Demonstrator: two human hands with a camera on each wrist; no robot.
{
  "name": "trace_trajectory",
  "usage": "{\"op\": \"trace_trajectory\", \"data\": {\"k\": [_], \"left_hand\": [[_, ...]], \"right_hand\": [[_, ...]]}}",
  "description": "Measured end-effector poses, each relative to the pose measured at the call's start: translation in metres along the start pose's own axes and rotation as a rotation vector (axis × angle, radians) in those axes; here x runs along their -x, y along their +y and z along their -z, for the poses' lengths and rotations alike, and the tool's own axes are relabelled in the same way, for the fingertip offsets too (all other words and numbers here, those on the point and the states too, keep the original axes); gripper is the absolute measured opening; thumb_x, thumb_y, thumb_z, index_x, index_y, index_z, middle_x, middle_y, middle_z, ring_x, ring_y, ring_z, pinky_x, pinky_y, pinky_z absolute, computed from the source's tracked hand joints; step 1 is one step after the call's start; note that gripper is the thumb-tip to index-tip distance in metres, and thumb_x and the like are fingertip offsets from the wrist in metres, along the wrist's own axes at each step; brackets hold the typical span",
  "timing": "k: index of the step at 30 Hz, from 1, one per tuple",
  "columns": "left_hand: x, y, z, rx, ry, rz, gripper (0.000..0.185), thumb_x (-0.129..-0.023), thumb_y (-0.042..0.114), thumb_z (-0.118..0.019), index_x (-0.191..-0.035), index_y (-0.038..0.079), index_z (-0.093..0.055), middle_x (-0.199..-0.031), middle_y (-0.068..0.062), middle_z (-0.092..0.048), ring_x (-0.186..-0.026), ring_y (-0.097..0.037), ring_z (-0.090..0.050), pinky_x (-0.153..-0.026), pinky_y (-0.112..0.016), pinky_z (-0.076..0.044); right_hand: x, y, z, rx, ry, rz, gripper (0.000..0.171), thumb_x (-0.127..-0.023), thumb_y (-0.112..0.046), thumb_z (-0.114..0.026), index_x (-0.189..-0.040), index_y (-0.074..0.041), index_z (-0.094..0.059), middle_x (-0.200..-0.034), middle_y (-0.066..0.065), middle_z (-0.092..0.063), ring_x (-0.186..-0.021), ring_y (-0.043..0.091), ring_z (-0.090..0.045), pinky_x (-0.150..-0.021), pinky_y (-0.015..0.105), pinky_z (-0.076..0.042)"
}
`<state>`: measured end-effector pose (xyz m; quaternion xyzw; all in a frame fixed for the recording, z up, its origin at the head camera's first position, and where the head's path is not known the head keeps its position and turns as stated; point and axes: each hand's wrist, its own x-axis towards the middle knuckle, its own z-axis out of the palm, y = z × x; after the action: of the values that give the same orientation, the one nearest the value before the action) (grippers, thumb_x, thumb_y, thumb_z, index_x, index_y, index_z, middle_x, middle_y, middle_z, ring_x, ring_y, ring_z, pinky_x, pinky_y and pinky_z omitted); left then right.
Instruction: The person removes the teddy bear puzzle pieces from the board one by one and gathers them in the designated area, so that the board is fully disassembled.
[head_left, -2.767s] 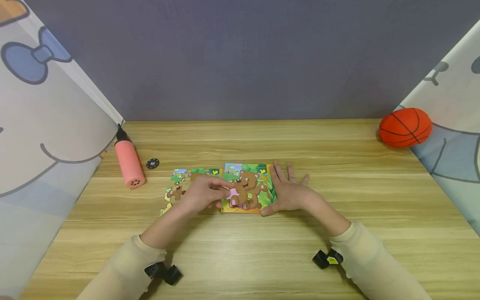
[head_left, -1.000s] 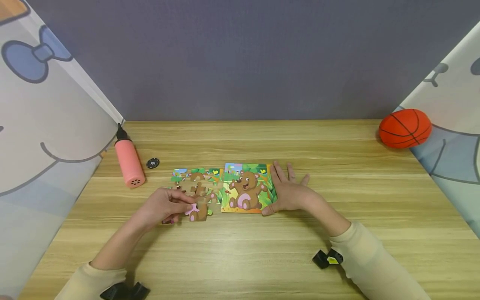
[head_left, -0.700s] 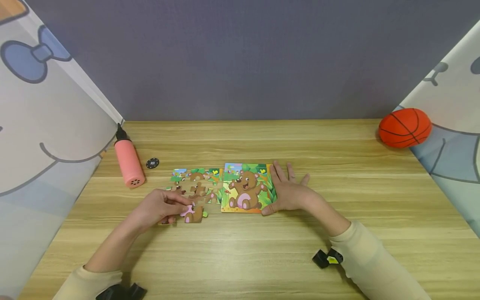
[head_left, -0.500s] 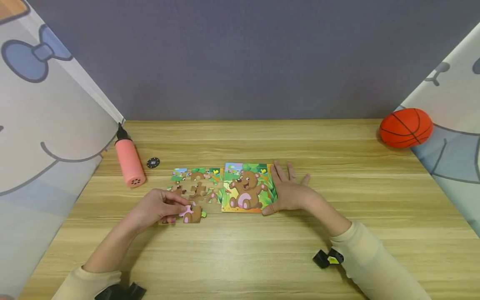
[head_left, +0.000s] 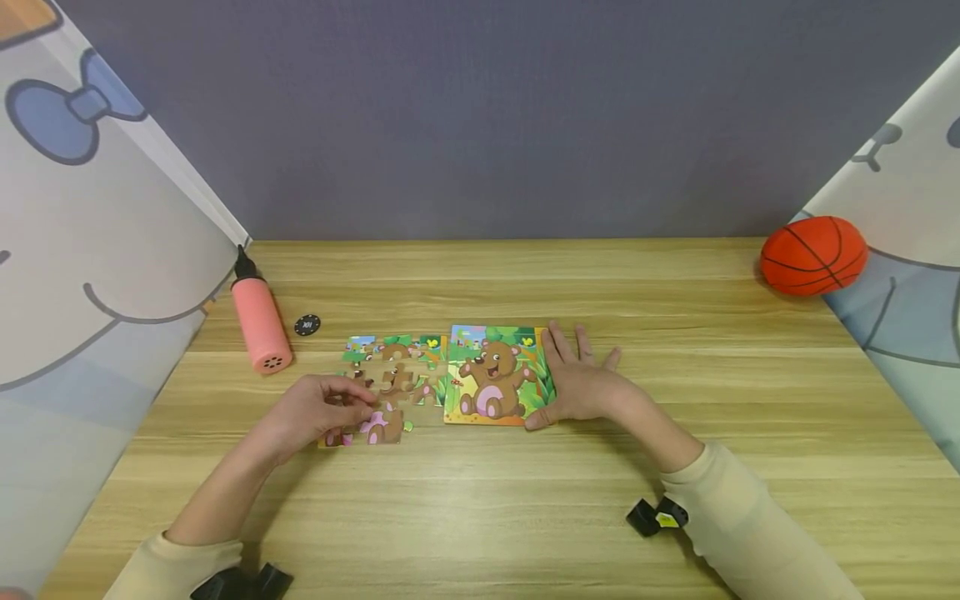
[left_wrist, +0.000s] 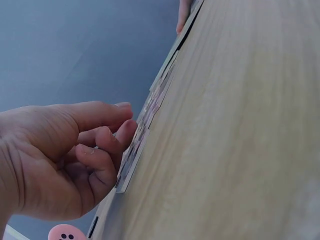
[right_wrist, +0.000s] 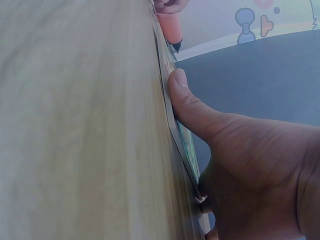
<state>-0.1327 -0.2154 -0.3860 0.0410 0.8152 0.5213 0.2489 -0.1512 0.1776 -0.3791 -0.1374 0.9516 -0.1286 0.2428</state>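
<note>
In the head view my left hand (head_left: 318, 417) hovers at the left edge of a jigsaw piece (head_left: 390, 427) showing the bear's brown leg and pink belly, which lies flat. The left wrist view has its thumb and bent fingers (left_wrist: 102, 117) close over the pieces, nothing pinched between them. Beneath this hand a lower-left piece (head_left: 335, 438) is partly covered. Several other pieces, such as the bear's face piece (head_left: 396, 379), lie loosely arranged above. My right hand (head_left: 581, 387) rests with spread fingers on the right edge of the bear picture board (head_left: 491, 375).
A pink hand pump (head_left: 260, 325) with a black nozzle lies at the left of the wooden table (head_left: 525, 517). Near it is a black round chip (head_left: 307, 325). An orange toy basketball (head_left: 813, 256) sits at the back right. A grey wall (head_left: 510, 125) bounds the back.
My left hand brought the belly-and-leg jigsaw piece leftward from beside the board, slid it against the lower-left piece and let go. My right hand stays on the board.
</note>
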Motion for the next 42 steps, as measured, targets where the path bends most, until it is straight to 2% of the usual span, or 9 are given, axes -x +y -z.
{"op": "trace_trajectory", "data": {"k": [7,17,29,32,36,39,42], "left_hand": [[-0.002,0.004,-0.002,-0.008,0.022,-0.025,0.024,-0.097,0.017,-0.07,-0.116,0.002,-0.071,-0.073,-0.008,-0.056,-0.056,-0.015,-0.049,-0.047,-0.029,-0.047],[-0.012,0.013,-0.012,-0.062,0.001,-0.036,0.027,-0.096,0.031,-0.072,-0.114,0.011,-0.074,-0.081,-0.009,-0.065,-0.055,-0.013,-0.046,-0.045,-0.025,-0.04],[-0.018,0.02,-0.019,-0.029,-0.042,-0.083,0.024,-0.096,0.022,-0.072,-0.114,0.007,-0.073,-0.093,-0.013,-0.069,-0.061,-0.015,-0.052,-0.051,-0.025,-0.046],[-0.019,0.021,-0.021,-0.028,-0.051,-0.096,0.025,-0.096,0.021,-0.072,-0.115,0.004,-0.072,-0.089,-0.013,-0.068,-0.06,-0.015,-0.051,-0.05,-0.025,-0.046],[-0.024,0.025,-0.027,0.005,-0.069,-0.079,0.024,-0.095,0.02,-0.073,-0.114,0.006,-0.071,-0.079,-0.014,-0.063,-0.053,-0.019,-0.052,-0.045,-0.027,-0.045],[-0.028,0.029,-0.032,0.039,-0.102,-0.078,0.023,-0.095,0.021,-0.073,-0.114,0.007,-0.071,-0.084,-0.017,-0.063,-0.05,-0.021,-0.051,-0.044,-0.029,-0.046],[-0.033,0.034,-0.037,0.06,-0.135,-0.107,0.023,-0.096,0.02,-0.072,-0.114,0.006,-0.071,-0.096,-0.019,-0.063,-0.047,-0.023,-0.05,-0.04,-0.031,-0.045]], "right_hand": [[0.0,0.0,0.001,0.007,0.002,-0.003,0.144,-0.067,-0.077,-0.074,-0.16,-0.003,0.009,-0.165,0.015,0.02,-0.145,0.05,0.02,-0.092,0.088,0.011],[0.001,0.0,0.0,-0.009,0.001,0.0,0.145,-0.067,-0.076,-0.075,-0.16,-0.003,0.009,-0.165,0.015,0.02,-0.145,0.05,0.021,-0.092,0.088,0.011],[0.0,0.0,0.0,0.011,0.003,0.005,0.145,-0.067,-0.078,-0.074,-0.159,-0.002,0.009,-0.165,0.016,0.02,-0.145,0.051,0.02,-0.092,0.088,0.01],[0.0,0.001,-0.001,0.017,0.006,0.008,0.145,-0.067,-0.079,-0.073,-0.159,-0.002,0.009,-0.165,0.016,0.02,-0.145,0.052,0.019,-0.091,0.088,0.01],[0.0,0.001,-0.001,0.014,0.009,0.012,0.145,-0.067,-0.079,-0.073,-0.159,-0.002,0.009,-0.165,0.016,0.02,-0.145,0.052,0.019,-0.091,0.088,0.01],[0.0,0.001,-0.001,0.011,0.009,0.011,0.145,-0.067,-0.078,-0.073,-0.159,-0.002,0.009,-0.165,0.016,0.02,-0.145,0.052,0.02,-0.091,0.088,0.01],[0.0,0.0,0.0,0.009,0.008,0.008,0.145,-0.067,-0.078,-0.073,-0.159,-0.002,0.009,-0.165,0.016,0.02,-0.145,0.052,0.02,-0.091,0.088,0.01]]}}
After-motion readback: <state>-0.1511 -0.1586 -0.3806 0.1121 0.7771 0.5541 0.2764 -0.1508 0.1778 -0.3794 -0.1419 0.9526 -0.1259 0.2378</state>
